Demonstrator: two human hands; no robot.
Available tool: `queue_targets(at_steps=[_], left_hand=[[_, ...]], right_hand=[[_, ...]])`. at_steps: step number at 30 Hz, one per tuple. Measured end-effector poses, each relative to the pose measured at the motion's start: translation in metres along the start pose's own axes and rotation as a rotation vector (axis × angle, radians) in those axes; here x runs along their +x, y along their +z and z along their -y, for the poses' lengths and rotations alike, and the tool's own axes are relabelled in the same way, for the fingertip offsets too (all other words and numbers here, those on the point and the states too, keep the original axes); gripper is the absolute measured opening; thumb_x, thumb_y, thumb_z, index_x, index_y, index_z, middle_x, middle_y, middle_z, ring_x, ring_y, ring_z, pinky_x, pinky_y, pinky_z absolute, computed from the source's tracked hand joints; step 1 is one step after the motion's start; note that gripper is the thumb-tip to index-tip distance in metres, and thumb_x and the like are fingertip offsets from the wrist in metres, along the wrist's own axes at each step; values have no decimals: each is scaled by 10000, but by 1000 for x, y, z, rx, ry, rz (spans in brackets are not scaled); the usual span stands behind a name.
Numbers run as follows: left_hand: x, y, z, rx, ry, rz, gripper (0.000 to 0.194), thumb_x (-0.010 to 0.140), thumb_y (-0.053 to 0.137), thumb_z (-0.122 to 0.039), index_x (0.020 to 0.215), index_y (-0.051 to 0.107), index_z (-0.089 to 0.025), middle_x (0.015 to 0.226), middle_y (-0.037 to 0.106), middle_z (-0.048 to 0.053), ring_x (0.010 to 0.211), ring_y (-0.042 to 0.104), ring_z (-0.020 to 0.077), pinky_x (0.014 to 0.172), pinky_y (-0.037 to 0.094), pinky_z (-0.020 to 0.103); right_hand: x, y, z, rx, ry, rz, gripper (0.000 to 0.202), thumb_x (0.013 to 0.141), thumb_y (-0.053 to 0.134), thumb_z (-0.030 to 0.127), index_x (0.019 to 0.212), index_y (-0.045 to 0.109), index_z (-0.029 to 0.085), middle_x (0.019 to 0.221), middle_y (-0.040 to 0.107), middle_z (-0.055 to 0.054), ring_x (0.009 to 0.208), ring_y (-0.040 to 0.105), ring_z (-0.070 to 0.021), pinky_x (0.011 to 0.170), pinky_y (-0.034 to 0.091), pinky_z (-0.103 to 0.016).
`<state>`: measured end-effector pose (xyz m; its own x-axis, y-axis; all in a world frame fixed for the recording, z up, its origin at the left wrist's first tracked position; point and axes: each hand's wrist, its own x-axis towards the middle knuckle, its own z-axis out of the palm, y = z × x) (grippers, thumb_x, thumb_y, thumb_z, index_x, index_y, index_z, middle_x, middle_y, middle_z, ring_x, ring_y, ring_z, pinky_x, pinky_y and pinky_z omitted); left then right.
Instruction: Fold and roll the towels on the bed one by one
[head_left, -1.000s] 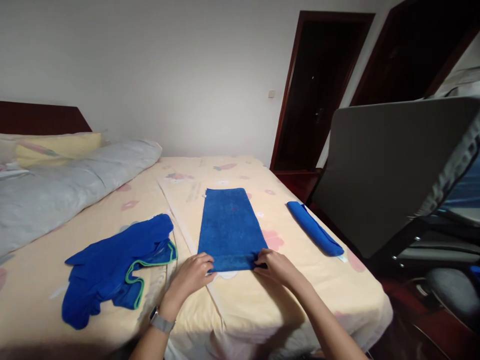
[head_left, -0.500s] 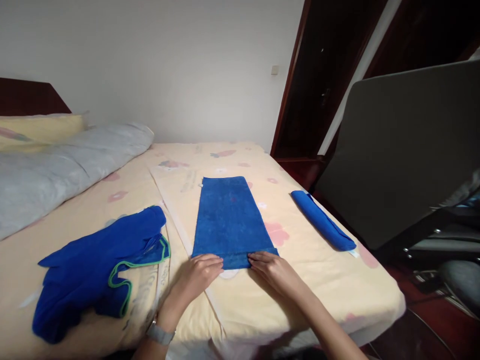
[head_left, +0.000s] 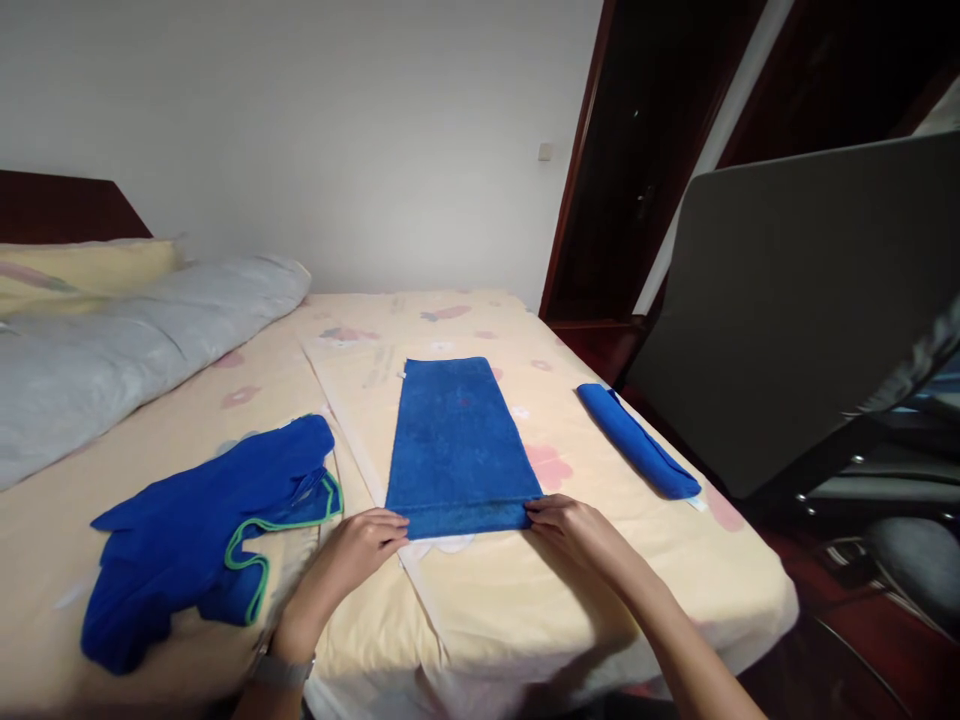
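A blue towel [head_left: 463,440] lies flat on the bed, its near edge turned over in a narrow fold. My left hand [head_left: 366,545] pinches the left end of that fold, fingers closed on the cloth. At the fold's right end, my right hand [head_left: 570,525] grips the corner in the same way. To the left lies a crumpled blue cloth with green edging [head_left: 202,530]. A rolled blue towel [head_left: 637,440] rests near the bed's right edge.
The bed [head_left: 540,610] has a yellow patterned sheet. A grey bolster-like bundle [head_left: 150,345] and a yellow pillow [head_left: 90,268] lie at the left. Beyond the right edge stand a large dark panel [head_left: 795,310] and a dark door [head_left: 637,150].
Both hands have slid outward along the fold, from nearer its middle to its two ends. The view has shifted slightly. The other blue cloths lie as before.
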<state>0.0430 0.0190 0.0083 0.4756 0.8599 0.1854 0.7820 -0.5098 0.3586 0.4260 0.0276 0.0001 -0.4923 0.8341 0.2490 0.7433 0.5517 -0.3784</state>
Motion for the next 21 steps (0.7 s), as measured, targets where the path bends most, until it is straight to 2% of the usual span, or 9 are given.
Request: queue_targets(at_steps=[12,21], left_hand=[[-1,-13,1,-3,-46,5,199,924,599,-258,936,796,-233,1027,796,31,980,707,196,943,516,289],[-3,-17,1,13,-40,21,204,930,570,-219,879,767,-228,979,781,19,952,688,183,928,485,258]], right_hand=[[0,5,-11,-22,-27,-4,246,943,582,179,997,802,275,1102,762,-37,1038,704,-227,922,583,-343],[-2,-7,-4,-138,-10,-7,208,934,596,175,941,787,254,997,770,-38,935,709,-236,809,570,-320]])
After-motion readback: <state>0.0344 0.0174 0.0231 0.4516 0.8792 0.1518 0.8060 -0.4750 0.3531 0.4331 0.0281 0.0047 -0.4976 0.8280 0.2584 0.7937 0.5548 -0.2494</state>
